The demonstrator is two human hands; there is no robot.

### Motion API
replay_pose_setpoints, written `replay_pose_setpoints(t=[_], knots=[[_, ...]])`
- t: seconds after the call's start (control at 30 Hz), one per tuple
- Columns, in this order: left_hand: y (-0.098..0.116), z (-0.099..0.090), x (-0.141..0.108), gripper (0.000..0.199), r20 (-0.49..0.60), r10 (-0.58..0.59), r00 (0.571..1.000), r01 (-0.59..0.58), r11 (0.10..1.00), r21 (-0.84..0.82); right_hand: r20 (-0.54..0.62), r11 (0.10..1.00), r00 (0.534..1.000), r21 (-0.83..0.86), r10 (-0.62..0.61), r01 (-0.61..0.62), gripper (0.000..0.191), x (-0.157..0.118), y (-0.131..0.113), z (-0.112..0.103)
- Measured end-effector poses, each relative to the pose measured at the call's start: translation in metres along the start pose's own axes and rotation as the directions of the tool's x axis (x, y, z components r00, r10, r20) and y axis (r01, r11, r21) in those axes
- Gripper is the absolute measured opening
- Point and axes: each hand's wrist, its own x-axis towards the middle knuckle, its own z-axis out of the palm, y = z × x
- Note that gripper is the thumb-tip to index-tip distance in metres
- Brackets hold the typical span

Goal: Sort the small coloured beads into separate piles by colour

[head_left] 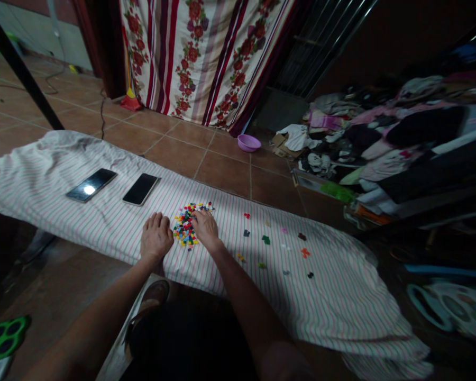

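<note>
A pile of small coloured pieces (185, 233) lies on the striped cloth (222, 264), red, yellow, blue, green and white mixed together. My left hand (156, 236) rests flat on the cloth at the pile's left edge, fingers stretched out, holding nothing. Over the right side of the pile is my right hand (205, 227), its fingers bent and pressed together among the pieces; what they hold, if anything, is hidden. To the right, small groups sorted by colour are spread in rows, among them dark green pieces (265, 240), orange pieces (305, 253) and red pieces (246, 216).
Two phones, one with a bright reflection (91, 185) and one dark (142, 189), lie on the cloth at left. Beyond it, a purple basin (248, 143) stands on the tiled floor before a flowered curtain (198, 58). Heaped clothes (365, 121) fill the right.
</note>
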Motion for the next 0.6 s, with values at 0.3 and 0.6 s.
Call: replay_pose_setpoints(t=[0.3,0.6], knots=[[0.003,-0.006,0.001,0.031,0.015,-0.014,1.000,0.014,1.000,-0.019,-0.135,0.945,0.982,0.316,0.133,-0.085,0.025,-0.006,0.017,0.007],[0.002,-0.007,0.001,0.032,0.047,-0.027,0.999,0.028,0.999,-0.022,-0.121,0.894,0.978,0.438,0.169,-0.100,0.029,-0.018,0.035,0.013]])
